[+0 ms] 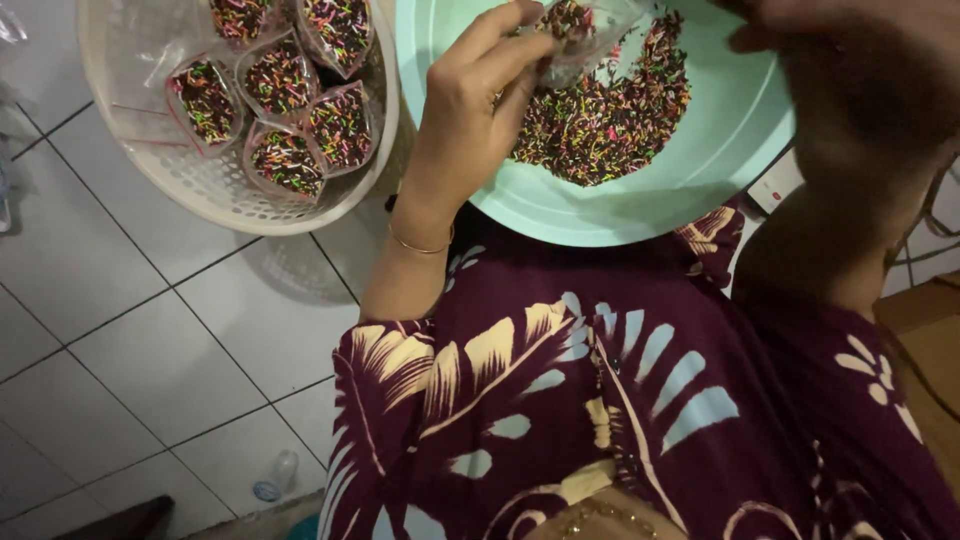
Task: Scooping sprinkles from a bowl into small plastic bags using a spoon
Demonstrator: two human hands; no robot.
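My left hand (470,110) pinches the edge of a small clear plastic bag (585,35) partly filled with coloured sprinkles, held over a mint-green basin (720,150). A heap of the same sprinkles (610,115) lies loose in the basin. My right hand (850,60) is blurred at the top right, close to the bag's other side; whether it grips the bag is unclear. A thin gold bangle circles my left wrist.
A white plastic basket (215,185) at the upper left holds several filled, sealed bags of sprinkles (285,100). White floor tiles lie to the left. A small clear bottle (275,475) lies on the floor near my lap. Brown cardboard (930,330) is at the right.
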